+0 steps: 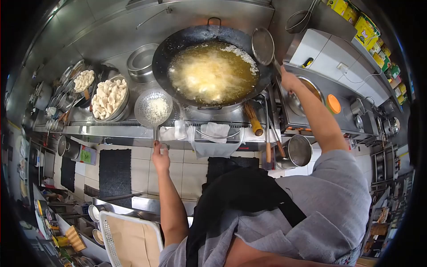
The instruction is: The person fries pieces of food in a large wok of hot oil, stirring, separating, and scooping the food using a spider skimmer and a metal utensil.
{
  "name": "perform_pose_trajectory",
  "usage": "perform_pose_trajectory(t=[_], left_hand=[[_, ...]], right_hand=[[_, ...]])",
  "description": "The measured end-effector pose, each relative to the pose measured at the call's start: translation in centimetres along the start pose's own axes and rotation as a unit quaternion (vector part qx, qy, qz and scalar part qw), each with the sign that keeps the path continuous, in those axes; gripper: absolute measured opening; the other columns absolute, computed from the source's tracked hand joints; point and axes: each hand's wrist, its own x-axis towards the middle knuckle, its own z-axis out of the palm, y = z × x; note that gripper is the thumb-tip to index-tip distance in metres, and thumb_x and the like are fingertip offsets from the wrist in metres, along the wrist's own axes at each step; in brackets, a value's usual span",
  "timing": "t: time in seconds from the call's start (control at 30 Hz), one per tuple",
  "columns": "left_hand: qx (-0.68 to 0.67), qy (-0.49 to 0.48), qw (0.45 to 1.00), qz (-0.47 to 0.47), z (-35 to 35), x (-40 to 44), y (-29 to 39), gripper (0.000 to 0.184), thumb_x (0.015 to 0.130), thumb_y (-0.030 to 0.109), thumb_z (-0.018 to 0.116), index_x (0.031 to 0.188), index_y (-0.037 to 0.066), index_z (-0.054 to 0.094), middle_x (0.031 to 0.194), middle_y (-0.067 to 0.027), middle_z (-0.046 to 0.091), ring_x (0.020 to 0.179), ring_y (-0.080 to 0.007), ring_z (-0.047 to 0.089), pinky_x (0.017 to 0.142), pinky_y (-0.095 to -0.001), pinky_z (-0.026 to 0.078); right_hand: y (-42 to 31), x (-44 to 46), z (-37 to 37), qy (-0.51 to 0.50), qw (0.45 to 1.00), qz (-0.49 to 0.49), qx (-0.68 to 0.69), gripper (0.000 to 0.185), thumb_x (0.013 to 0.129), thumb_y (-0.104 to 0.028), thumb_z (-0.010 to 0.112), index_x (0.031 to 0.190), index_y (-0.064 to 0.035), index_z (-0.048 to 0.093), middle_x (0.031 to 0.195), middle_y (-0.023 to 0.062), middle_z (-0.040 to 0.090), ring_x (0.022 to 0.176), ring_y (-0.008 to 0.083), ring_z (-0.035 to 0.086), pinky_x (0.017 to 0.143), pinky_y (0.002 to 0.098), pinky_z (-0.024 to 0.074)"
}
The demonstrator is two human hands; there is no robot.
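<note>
Head view: pale foam (pixel 195 73) hides whatever lies in the dark, round wok's (pixel 163 66) oil (pixel 242 80). Left of it, the left hand (pixel 161 159) grips a perforated metal skimmer (pixel 143 107) bearing white crumbs (pixel 158 109); the right hand (pixel 290 81), arm outstretched, grips a mesh strainer (pixel 263 46) by the wok's right rim.

Apron (pixel 235 191): black, plain, creased | strap (pixel 291 212): black, right of apron body, small pale mark (pixel 281 203) | top (pixel 329 200): heather grey, short-sleeved, wrinkled, showing both sides of apron | left hand (pixel 161 157), right hand (pixel 290 81): ungloved, wrists unadorned
</note>
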Motion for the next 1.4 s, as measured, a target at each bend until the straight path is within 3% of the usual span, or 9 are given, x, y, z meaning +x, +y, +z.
perform_pose_trajectory(t=[0.07, 0.13, 0.17, 0.2, 0.73, 0.8, 0.9, 1.1, 1.4], left_hand=[[-0.003, -0.016, 0.998, -0.062, 0.2, -2.5, 4.5, 0.04, 0.088, 0.013, 0.064, 0.126, 0.003, 0.058, 0.12, -0.02, 0.059, 0.117, -0.0338, 0.055, 0.093, -0.038, 0.046], [-0.026, -0.054, 0.992, -0.107, 1.0, -4.0, 5.8, 0.041, 0.09, 0.014, 0.063, 0.129, 0.003, 0.057, 0.13, -0.0199, 0.05, 0.112, -0.0269, 0.057, 0.093, -0.0366, 0.046], [-0.025, -0.053, 0.993, -0.105, 1.3, -4.6, 6.5, 0.041, 0.09, 0.014, 0.063, 0.129, 0.003, 0.057, 0.13, -0.0199, 0.05, 0.112, -0.0269, 0.057, 0.093, -0.0366, 0.046], [-0.032, -0.076, 0.989, -0.119, 1.6, -5.2, 7.8, 0.041, 0.09, 0.014, 0.063, 0.13, 0.004, 0.057, 0.129, -0.0193, 0.052, 0.111, -0.0258, 0.057, 0.093, -0.0359, 0.046], [-0.056, -0.054, 0.972, -0.224, -0.8, -10.7, 7.0, 0.042, 0.088, 0.016, 0.065, 0.129, 0.008, 0.06, 0.119, -0.0141, 0.06, 0.097, -0.021, 0.058, 0.086, -0.0328, 0.047], [-0.041, -0.074, 0.974, -0.209, -1.0, -11.0, 6.9, 0.042, 0.091, 0.02, 0.062, 0.132, 0.012, 0.057, 0.108, 0.0008, 0.056, 0.084, -0.0097, 0.054, 0.068, -0.0309, 0.047], [-0.045, -0.072, 0.974, -0.208, -1.0, -11.1, 7.0, 0.043, 0.091, 0.021, 0.062, 0.133, 0.012, 0.056, 0.108, 0.0011, 0.056, 0.084, -0.0105, 0.054, 0.07, -0.0334, 0.048], [-0.079, -0.044, 0.975, -0.205, -1.5, -9.3, 5.7, 0.043, 0.087, 0.016, 0.066, 0.128, 0.004, 0.059, 0.113, -0.0109, 0.061, 0.097, -0.021, 0.058, 0.086, -0.0318, 0.046], [-0.119, 0.115, 0.947, -0.274, -2.2, -5.2, -1.6, 0.071, 0.088, 0.022, 0.067, 0.147, 0.01, 0.03, 0.133, -0.0184, 0.048, 0.113, -0.03, 0.053, 0.092, -0.045, 0.046]], right_hand=[[-1.2, -0.9, 0.9, -0.13, 0.975, 0.002, 0.179, 0.034, 0.084, 0.006, 0.048, 0.116, -0.0014, 0.039, 0.078, 0.0191, 0.063, 0.051, 0.0257, 0.056, 0.043, 0.0435, 0.0457], [-3.0, -0.3, 2.6, -0.24, 0.837, 0.088, 0.484, 0.023, 0.088, 0.006, 0.047, 0.105, -0.0073, 0.039, 0.068, 0.0091, 0.05, 0.045, 0.0184, 0.047, 0.039, 0.0383, 0.0403], [-4.2, 0.8, 3.7, -0.247, 0.776, 0.164, 0.556, 0.065, 0.092, 0.002, 0.041, 0.149, -0.0203, 0.02, 0.067, 0.0052, 0.046, 0.045, 0.0141, 0.042, 0.041, 0.0331, 0.0374], [-5.2, 1.8, 4.4, -0.241, 0.75, 0.172, 0.591, 0.067, 0.094, 0.001, 0.04, 0.152, -0.0218, 0.016, 0.068, 0.0029, 0.046, 0.048, 0.0124, 0.042, 0.045, 0.0322, 0.0393], [-16.5, 11.8, 9.0, -0.314, 0.733, -0.008, 0.603, 0.057, 0.102, -0.011, 0.038, 0.153, -0.0249, 0.019, 0.066, -0.0017, 0.043, 0.048, 0.0082, 0.036, 0.045, 0.0286, 0.0367], [-18.5, 10.7, 9.1, -0.323, 0.717, -0.016, 0.617, 0.056, 0.102, -0.011, 0.038, 0.153, -0.0247, 0.02, 0.066, -0.002, 0.043, 0.049, 0.008, 0.035, 0.045, 0.0282, 0.0364], [-21.0, 8.7, 8.9, -0.348, 0.68, -0.032, 0.645, 0.053, 0.103, -0.012, 0.039, 0.152, -0.0235, 0.022, 0.066, -0.0025, 0.042, 0.049, 0.0071, 0.034, 0.045, 0.0264, 0.0353], [-24.7, 4.1, 7.8, -0.352, 0.613, -0.034, 0.706, 0.047, 0.102, -0.008, 0.039, 0.147, -0.0151, 0.025, 0.066, 0.0008, 0.044, 0.048, 0.0085, 0.036, 0.043, 0.0276, 0.0367], [-27.1, -3.0, 4.2, -0.316, 0.664, -0.056, 0.676, 0.038, 0.102, -0.011, 0.042, 0.138, -0.0084, 0.032, 0.067, 0.0018, 0.046, 0.048, 0.0089, 0.038, 0.041, 0.0274, 0.0388]])
